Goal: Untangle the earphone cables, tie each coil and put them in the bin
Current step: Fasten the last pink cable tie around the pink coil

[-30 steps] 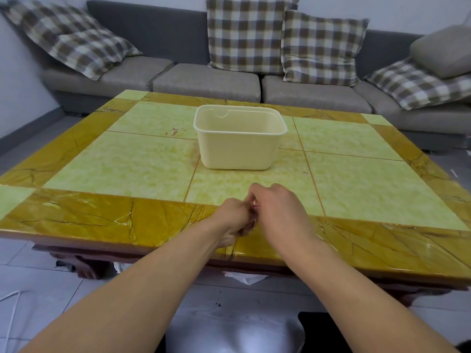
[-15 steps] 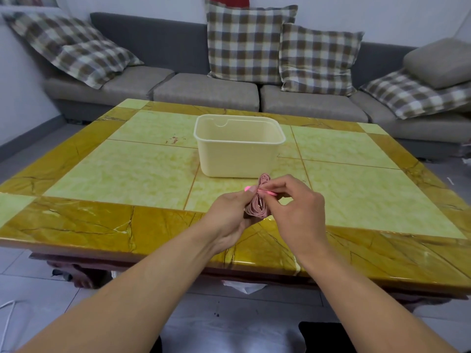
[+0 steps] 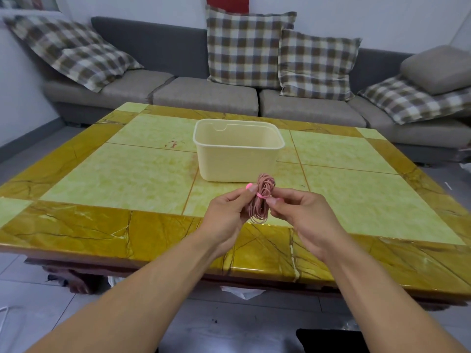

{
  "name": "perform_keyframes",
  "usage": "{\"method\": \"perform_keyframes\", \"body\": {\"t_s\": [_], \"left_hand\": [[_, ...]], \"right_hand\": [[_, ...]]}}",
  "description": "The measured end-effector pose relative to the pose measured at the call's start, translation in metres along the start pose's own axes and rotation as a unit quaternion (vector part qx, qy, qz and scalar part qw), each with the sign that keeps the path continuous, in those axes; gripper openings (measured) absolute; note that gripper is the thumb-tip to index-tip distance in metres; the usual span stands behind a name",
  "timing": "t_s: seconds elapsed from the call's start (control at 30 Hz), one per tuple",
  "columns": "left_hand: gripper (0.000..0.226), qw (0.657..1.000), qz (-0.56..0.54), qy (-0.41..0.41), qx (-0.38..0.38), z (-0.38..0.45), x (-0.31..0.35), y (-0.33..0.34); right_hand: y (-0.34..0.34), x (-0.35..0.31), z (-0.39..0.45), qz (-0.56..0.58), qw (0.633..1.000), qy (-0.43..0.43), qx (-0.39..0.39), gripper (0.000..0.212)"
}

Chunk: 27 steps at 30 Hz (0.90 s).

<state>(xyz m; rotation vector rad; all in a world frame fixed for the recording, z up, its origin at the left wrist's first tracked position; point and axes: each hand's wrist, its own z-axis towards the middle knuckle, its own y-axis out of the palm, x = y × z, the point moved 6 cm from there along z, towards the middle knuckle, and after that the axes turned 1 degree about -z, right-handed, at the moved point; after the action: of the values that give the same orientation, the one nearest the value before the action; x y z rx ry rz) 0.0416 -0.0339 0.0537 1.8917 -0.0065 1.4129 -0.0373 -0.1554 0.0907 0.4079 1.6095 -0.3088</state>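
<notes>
1. The coil [image 3: 260, 200] of dusty-pink earphone cable hangs upright between both hands, above the near edge of the worktop [image 3: 122, 174] and just in front of the bin [image 3: 237, 159], not touching either.
2. The left hand [image 3: 226, 215] pinches the coil's left side with curled fingers; a bright pink earbud [image 3: 249, 186] shows at its fingertips.
3. The right hand [image 3: 303, 215] pinches the end of a bright pink tie [image 3: 261, 196] that crosses the coil's middle. Whether the tie is fastened I cannot tell.
4. Risk: if the tie is only laid across and the right hand lets go, it may slip off and the loops spring apart, since thin cable holds its coil poorly.
5. Risk: pulling the tie sideways too hard could drag the loops out of the left hand's pinch, and the coil would drop to the worktop and tangle.
6. Risk: a loose earbud could catch on the bin's rim when the coil goes in.
</notes>
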Motion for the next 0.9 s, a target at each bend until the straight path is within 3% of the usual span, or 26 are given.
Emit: {"method": "perform_keyframes", "body": {"t_s": [0.13, 0.23, 0.53, 0.77, 0.83, 0.9], "left_hand": [[0.038, 0.991, 0.134, -0.004, 0.009, 0.000, 0.003, -0.006], [0.031, 0.976, 0.214, -0.011, 0.028, -0.001, 0.004, -0.010], [0.027, 0.971, 0.185, -0.146, -0.046, -0.011, 0.000, -0.012], [0.025, 0.948, 0.113, -0.294, -0.031, -0.023, -0.013, -0.017], [0.022, 0.945, 0.086, -0.316, -0.025, -0.023, -0.016, -0.021], [0.018, 0.950, 0.044, -0.309, -0.006, -0.022, -0.021, -0.022]], "right_hand": [[-0.003, -0.013, -0.004, -0.140, 0.983, -0.117, 0.027, 0.021], [-0.005, -0.020, -0.004, -0.198, 0.961, -0.192, 0.013, 0.027], [-0.001, -0.015, -0.007, -0.375, 0.873, -0.306, -0.066, 0.020], [0.025, -0.012, -0.020, -0.519, 0.734, -0.423, -0.113, 0.018], [0.036, -0.005, -0.023, -0.563, 0.689, -0.435, -0.135, 0.020], [0.045, 0.007, -0.024, -0.588, 0.667, -0.428, -0.159, 0.018]]}}
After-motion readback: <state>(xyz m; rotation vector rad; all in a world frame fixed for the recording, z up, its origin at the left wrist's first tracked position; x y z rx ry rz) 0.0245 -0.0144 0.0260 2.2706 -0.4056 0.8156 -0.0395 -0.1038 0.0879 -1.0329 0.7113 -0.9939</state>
